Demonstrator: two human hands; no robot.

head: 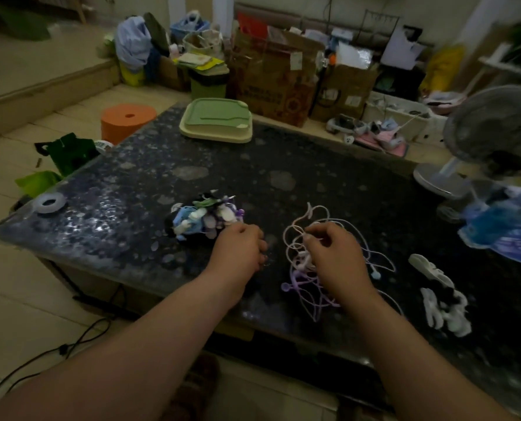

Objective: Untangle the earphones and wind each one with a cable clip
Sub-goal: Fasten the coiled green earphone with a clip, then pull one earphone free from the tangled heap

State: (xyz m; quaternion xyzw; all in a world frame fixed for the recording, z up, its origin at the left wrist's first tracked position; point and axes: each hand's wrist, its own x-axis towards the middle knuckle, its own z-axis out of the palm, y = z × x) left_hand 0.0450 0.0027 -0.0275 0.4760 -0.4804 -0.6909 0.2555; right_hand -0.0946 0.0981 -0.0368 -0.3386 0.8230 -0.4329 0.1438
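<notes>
Loosely tangled earphones [301, 262], pinched under right hand [332, 253]

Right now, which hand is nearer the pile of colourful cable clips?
Left. The left hand is at the near right edge of the pile of cable clips; the right hand is farther right, pinching the tangled earphones.

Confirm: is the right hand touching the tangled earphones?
Touching. The head view shows the right hand pinching a pale strand of the earphone tangle between thumb and fingertips, with more cable running under the hand.
</notes>
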